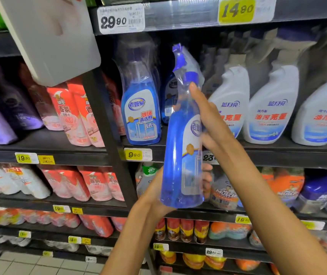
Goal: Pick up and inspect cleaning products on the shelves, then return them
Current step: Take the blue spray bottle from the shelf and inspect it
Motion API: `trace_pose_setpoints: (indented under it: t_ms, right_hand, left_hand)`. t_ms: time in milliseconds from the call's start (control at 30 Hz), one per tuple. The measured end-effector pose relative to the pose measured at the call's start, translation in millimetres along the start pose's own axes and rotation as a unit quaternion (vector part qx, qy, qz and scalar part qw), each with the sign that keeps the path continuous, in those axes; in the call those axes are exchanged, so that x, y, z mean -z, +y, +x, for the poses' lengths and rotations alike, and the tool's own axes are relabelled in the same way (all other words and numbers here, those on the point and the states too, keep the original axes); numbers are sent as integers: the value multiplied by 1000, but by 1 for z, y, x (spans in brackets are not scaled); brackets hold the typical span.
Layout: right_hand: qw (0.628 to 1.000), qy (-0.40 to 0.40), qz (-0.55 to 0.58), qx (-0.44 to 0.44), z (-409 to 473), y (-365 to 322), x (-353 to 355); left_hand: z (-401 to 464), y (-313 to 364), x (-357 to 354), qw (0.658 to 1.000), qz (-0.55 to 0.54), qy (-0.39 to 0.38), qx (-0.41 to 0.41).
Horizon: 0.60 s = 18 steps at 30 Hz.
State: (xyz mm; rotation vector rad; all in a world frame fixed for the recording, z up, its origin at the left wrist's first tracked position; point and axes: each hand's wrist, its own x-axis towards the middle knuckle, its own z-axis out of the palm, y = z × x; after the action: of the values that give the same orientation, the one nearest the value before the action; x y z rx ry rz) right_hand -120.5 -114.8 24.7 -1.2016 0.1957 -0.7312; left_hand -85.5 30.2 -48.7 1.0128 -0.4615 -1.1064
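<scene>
Price tags on the shelf rails: white tag reads 29.90, yellow tag 14.80, another yellow tag 9.90. "Mr Muscle" shows on a lower bottle. The shelved blue bottle says "GLASS CLEANER".

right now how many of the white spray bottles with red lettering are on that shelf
3 at the front: one just right of the held blue bottle, partly behind the right hand; one in the middle; one cut off at the frame's right edge. Dim shapes behind suggest more, uncountable.
</scene>
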Motion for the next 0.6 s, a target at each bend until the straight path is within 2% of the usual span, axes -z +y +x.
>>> trace_pose_setpoints:
  t_ms: [67, 133, 200, 267, 333, 433, 533, 600]
  right_hand:
    - [999, 33, -30, 15, 0, -3, 1]
    - [992, 76, -102, 23, 3, -8, 4]
    - [977, 108, -180, 31, 6, -13, 5]
    - [973, 112, -203, 17, 8, -16, 4]
    - [976, 97, -195, -12, 8, -18, 1]
    - [977, 80, -186, -67, 11, -19, 4]
    - [987, 44, -72, -135, 11, -14, 5]
    - [985, 46, -40, -163, 10, -9, 4]
  left_hand:
    - [6, 1, 5, 999, 8, -32, -5]
    - [4, 14, 10, 997, -40, -67, 9]
    - [2, 22, 13, 995, -56, -82, 26]
    - [2, 22, 10, 997, -37, -67, 1]
    - [-1, 22, 7, 998, -36, -57, -16]
    - [-8, 26, 1, 993, -77, -88, -23]
    - [-24, 34, -15, 981, -149, -126, -19]
    - [-30, 38, -21, 975, -174, -133, -20]
